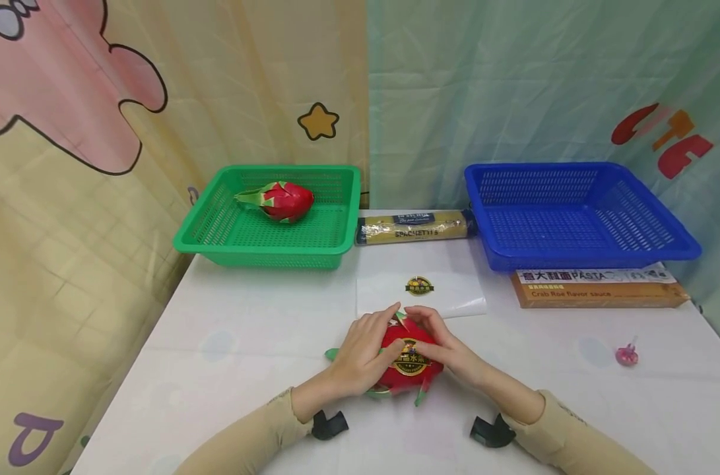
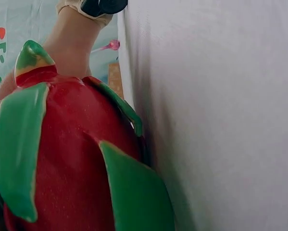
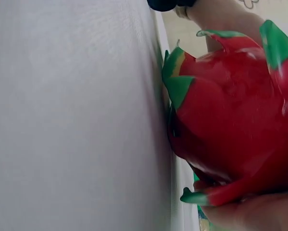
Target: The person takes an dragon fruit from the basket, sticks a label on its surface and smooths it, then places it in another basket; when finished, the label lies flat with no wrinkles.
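On the table before me lies a red dragon fruit (image 1: 392, 379) with green-tipped scales, and a round black-and-gold sticker (image 1: 412, 364) is on its upper side. My left hand (image 1: 360, 353) holds the fruit from the left, its thumb lying over the sticker's edge. From the right, my right hand (image 1: 455, 353) curves round the fruit, its thumb also at the sticker. Fruit skin and scales fill much of both wrist views, where the sticker is hidden. Just behind the hands lies a white sheet (image 1: 383, 290) bearing a similar round sticker (image 1: 419, 285).
A green basket (image 1: 270, 254) at back left holds another dragon fruit (image 1: 288, 201). At back right stands a blue basket (image 1: 585, 254), touching a pasta box (image 1: 603, 297). A spaghetti pack (image 1: 416, 227) lies between the baskets. A small pink item (image 1: 627, 355) is at right.
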`<state>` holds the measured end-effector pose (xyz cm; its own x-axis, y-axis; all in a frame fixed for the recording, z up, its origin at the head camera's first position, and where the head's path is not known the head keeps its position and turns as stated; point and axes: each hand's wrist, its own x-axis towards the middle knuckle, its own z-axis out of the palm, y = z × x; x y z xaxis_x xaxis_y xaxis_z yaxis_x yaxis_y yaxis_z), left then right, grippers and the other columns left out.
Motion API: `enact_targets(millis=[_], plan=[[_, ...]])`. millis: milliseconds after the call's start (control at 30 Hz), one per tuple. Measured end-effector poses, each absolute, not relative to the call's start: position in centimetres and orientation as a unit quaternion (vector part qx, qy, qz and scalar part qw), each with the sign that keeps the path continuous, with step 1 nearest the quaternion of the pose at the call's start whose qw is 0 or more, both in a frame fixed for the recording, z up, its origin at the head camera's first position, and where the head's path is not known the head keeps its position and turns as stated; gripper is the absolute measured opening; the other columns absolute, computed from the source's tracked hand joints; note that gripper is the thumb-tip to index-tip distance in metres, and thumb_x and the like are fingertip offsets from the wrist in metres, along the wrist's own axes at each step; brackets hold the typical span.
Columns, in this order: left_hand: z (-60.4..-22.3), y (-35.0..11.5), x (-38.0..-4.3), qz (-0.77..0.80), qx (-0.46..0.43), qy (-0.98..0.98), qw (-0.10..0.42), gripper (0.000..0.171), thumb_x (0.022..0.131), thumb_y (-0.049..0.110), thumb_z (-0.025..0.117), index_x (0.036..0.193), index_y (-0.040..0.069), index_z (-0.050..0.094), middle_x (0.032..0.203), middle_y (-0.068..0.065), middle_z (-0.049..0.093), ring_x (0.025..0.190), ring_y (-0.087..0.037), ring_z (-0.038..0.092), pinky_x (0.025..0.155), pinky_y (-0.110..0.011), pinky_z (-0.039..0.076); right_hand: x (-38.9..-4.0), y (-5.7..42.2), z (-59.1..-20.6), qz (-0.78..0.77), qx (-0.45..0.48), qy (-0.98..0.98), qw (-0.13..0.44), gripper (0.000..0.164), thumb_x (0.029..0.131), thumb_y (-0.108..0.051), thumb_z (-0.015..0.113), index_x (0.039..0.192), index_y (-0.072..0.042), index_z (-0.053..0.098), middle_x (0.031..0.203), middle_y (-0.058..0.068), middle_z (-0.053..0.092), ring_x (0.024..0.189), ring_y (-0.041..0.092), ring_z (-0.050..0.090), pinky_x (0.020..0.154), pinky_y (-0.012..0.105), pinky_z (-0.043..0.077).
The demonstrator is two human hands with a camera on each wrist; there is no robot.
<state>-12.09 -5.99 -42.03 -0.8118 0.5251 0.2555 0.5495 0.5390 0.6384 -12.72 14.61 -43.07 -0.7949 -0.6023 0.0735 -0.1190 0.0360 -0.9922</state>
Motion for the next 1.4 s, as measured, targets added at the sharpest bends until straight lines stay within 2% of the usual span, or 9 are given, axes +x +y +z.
enact_targets(millis=[100,200,467,733,1000,1100,1200,1300,1400], plan=[[-42.0,-6.1,-12.1,-0.365,-0.305,-0.88,-0.013,0.076,0.089,0.056,0.049,0.148,0.015,0.023,0.138,0.0,0.042,0.115,-0.013,0.04,0.099,-0.042,0.032,-12.7,14.9,-43.3,-0.63,-0.291,0.697,0.182,0.077,0.085,-0.01,0.065,0.144,-0.008,0.016,0.143,0.017,0.027,0.122,0.027,0.039,0.095,0.037,0.042],[-41.9,-6.1,-12.2,-0.365,-0.311,-0.877,-0.029,0.082,0.086,0.06,0.052,0.149,0.017,0.021,0.139,0.003,0.039,0.114,-0.012,0.039,0.099,-0.041,0.032,-12.8,15.1,-43.5,-0.623,-0.305,0.697,0.183,0.087,0.078,-0.008,0.073,0.144,-0.013,0.017,0.143,0.015,0.028,0.118,0.023,0.044,0.09,0.034,0.046],[-41.7,-6.2,-12.2,-0.359,-0.335,-0.871,-0.024,0.072,0.093,0.053,0.044,0.148,0.013,0.022,0.133,0.002,0.043,0.109,-0.011,0.039,0.094,-0.038,0.034,-13.1,15.5,-43.3,-0.623,-0.322,0.682,0.207,0.083,0.079,-0.007,0.073,0.143,-0.015,0.021,0.132,0.016,0.04,0.113,0.025,0.049,0.088,0.035,0.049],[-41.6,-6.2,-12.4,-0.351,-0.343,-0.871,-0.021,0.067,0.096,0.05,0.039,0.147,0.01,0.023,0.124,0.001,0.048,0.107,-0.012,0.04,0.092,-0.037,0.035,-13.7,16.0,-43.2,-0.631,-0.358,0.649,0.229,0.08,0.083,-0.007,0.067,0.145,-0.009,0.017,0.134,0.022,0.035,0.117,0.024,0.046,0.088,0.038,0.049],[-41.1,-6.4,-12.5,-0.334,-0.356,-0.872,-0.046,0.066,0.099,0.049,0.03,0.15,0.01,0.013,0.139,-0.003,0.039,0.121,-0.017,0.036,0.101,-0.043,0.03,-14.0,16.4,-42.8,-0.603,-0.382,0.661,0.232,0.082,0.082,-0.008,0.064,0.147,-0.009,0.014,0.139,0.02,0.03,0.119,0.023,0.043,0.091,0.037,0.047],[-41.1,-6.9,-12.5,-0.339,-0.354,-0.869,-0.065,0.072,0.096,0.052,0.037,0.151,0.016,0.008,0.145,-0.003,0.033,0.127,-0.017,0.032,0.104,-0.047,0.028,-13.8,16.7,-42.0,-0.553,-0.377,0.713,0.211,0.079,0.083,-0.014,0.067,0.147,-0.014,0.02,0.142,0.012,0.032,0.125,0.022,0.04,0.096,0.037,0.043],[-41.1,-7.6,-12.5,-0.346,-0.347,-0.869,-0.076,0.085,0.087,0.059,0.051,0.151,0.022,0.009,0.147,-0.001,0.03,0.129,-0.017,0.03,0.104,-0.05,0.028,-13.5,17.2,-41.2,-0.496,-0.371,0.763,0.184,0.073,0.084,-0.023,0.07,0.145,-0.02,0.029,0.142,0.002,0.038,0.127,0.02,0.04,0.097,0.04,0.042],[-41.1,-8.6,-12.4,-0.344,-0.341,-0.872,-0.071,0.096,0.075,0.065,0.063,0.149,0.023,0.018,0.144,0.002,0.034,0.127,-0.015,0.032,0.102,-0.049,0.032,-13.0,17.7,-40.7,-0.46,-0.371,0.791,0.159,0.067,0.085,-0.029,0.07,0.143,-0.023,0.036,0.14,-0.003,0.043,0.122,0.018,0.045,0.092,0.04,0.046],[-41.3,-9.5,-12.3,-0.344,-0.348,-0.869,-0.071,0.095,0.069,0.065,0.07,0.143,0.023,0.029,0.137,0.008,0.041,0.121,-0.01,0.039,0.096,-0.041,0.041,-12.5,17.9,-40.4,-0.44,-0.368,0.806,0.148,0.067,0.085,-0.033,0.07,0.143,-0.024,0.037,0.141,-0.003,0.043,0.121,0.019,0.047,0.088,0.036,0.049]])
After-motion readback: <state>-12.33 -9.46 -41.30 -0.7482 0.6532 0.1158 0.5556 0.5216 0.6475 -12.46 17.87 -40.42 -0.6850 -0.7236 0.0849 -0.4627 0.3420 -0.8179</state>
